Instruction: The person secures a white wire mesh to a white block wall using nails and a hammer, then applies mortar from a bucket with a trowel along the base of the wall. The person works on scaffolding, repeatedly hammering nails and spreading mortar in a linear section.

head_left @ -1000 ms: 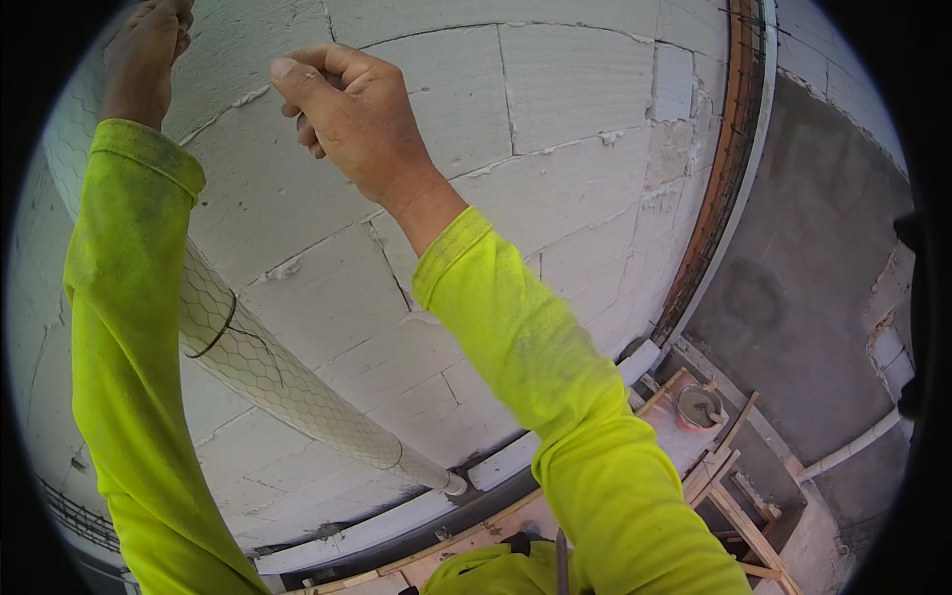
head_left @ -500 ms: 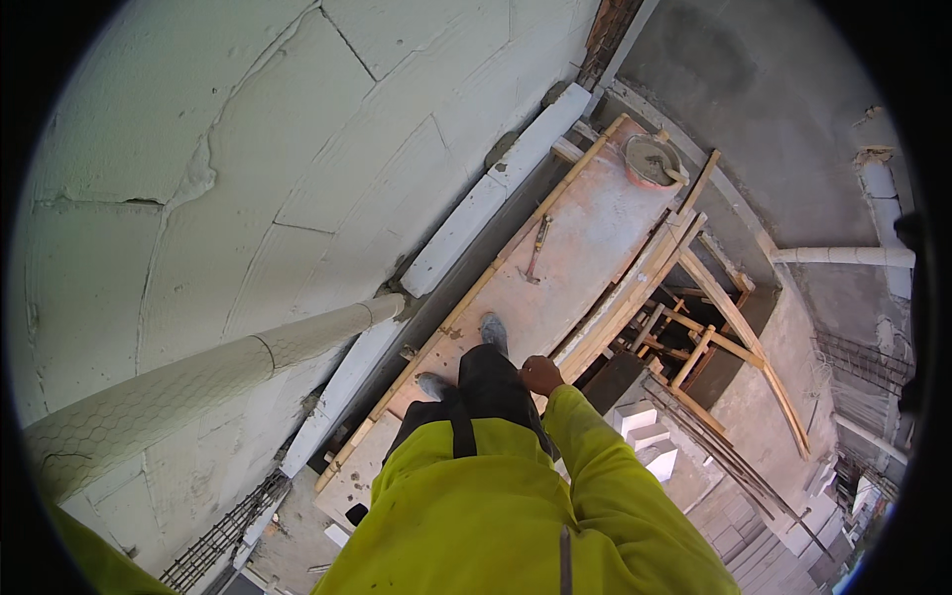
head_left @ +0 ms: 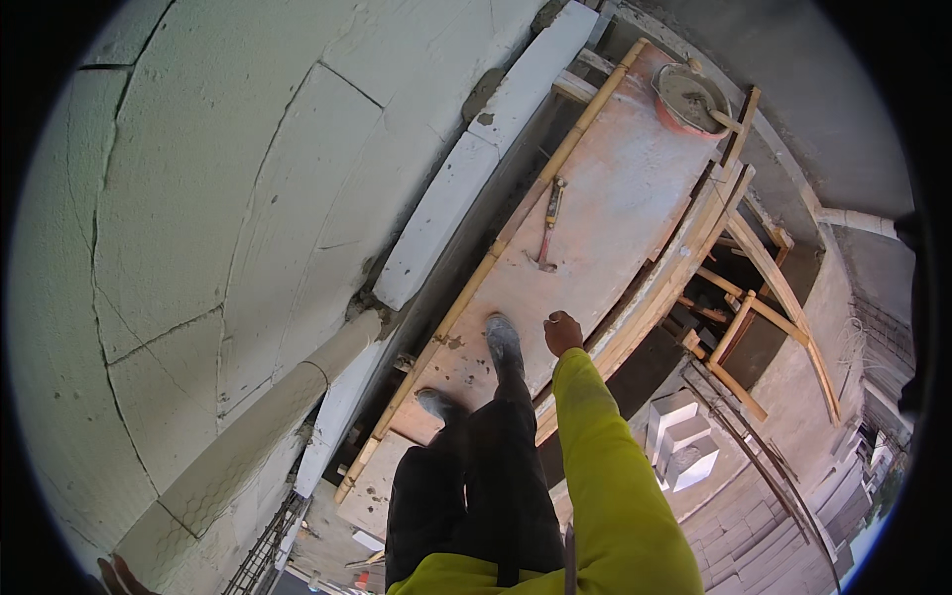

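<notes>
My right hand is curled into a fist above the platform board, ahead of my boots, with nothing seen in it. At the lower left edge, part of my left hand shows with fingers stretched out, beside a pale round pipe wrapped in wire mesh; whether it touches the pipe I cannot tell. A claw hammer lies on the board beyond my right hand. Farther off stands a reddish bucket of wet mortar with a handled tool resting in it.
Large pale blocks form a wall on the left, with a white block ledge along it. A bamboo pole edges the board. On the right, timber beams border an opening to a lower level, where white blocks are stacked.
I have moved forward along the board, closer to the hammer and bucket. My right hand has reached out ahead, and my left fingers have come into view at the lower left.
</notes>
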Demonstrator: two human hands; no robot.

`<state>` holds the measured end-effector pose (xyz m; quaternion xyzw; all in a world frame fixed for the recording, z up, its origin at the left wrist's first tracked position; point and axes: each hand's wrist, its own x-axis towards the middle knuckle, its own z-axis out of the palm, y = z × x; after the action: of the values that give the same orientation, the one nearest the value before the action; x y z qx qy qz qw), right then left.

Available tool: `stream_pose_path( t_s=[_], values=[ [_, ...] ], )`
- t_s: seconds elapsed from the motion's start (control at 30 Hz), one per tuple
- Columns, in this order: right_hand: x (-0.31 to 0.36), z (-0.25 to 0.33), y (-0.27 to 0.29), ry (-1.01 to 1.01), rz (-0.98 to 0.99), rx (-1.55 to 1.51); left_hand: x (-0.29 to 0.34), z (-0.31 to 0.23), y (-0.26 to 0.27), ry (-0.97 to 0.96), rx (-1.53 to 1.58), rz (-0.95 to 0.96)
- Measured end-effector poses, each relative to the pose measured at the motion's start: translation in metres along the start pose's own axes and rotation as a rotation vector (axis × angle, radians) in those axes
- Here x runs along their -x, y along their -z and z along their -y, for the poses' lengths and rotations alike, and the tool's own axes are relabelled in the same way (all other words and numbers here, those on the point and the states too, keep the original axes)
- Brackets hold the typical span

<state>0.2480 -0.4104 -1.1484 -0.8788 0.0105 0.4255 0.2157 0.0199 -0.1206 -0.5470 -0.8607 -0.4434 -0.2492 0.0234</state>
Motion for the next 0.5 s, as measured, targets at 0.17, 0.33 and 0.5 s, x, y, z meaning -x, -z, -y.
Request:
stream_pose_path(
  t_s=[0.17, 0.33, 0.5],
  values=[
    [-0.150, 0.003, -0.059, 0.057, -0.176, -0.027, 0.168, 0.043, -0.136, 0.160, 0.286, 0.914],
    [-0.257, 0.001, -0.095, 0.188, -0.575, 0.114, 0.250, 0.079, -0.184, 0.448, 0.179, 1.035],
    [-0.280, -0.002, -0.102, 0.090, -0.497, 0.084, 0.283, 0.094, -0.210, 0.492, 0.166, 1.042]
  ],
)
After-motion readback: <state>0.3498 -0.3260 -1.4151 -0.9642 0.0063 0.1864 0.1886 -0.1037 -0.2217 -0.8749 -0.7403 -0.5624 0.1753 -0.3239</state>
